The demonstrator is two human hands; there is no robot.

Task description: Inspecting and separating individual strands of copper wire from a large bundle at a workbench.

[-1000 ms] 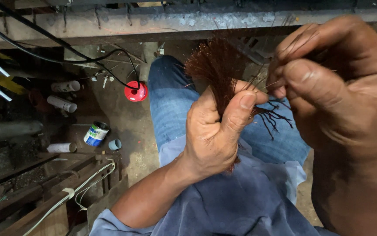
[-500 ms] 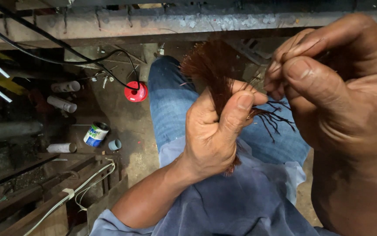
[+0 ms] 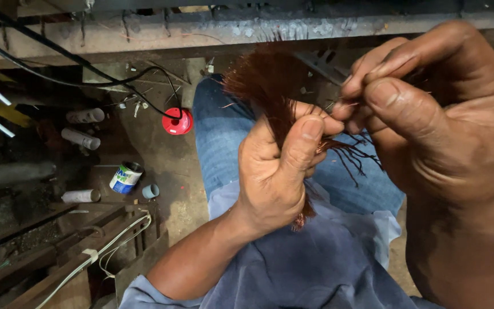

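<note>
The person wears faded blue jeans (image 3: 224,143) and a loose grey-blue shirt (image 3: 315,269) with short sleeves; both forearms are bare, without watch, rings or gloves.

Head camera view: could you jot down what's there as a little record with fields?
left hand: fist closed around a bundle of thin copper-coloured wires
right hand: thumb and fingers pinching strands at the bundle's side
lap: blue jeans, blue shirt
floor: red round object with black cable, small tin, pale tubes
</note>
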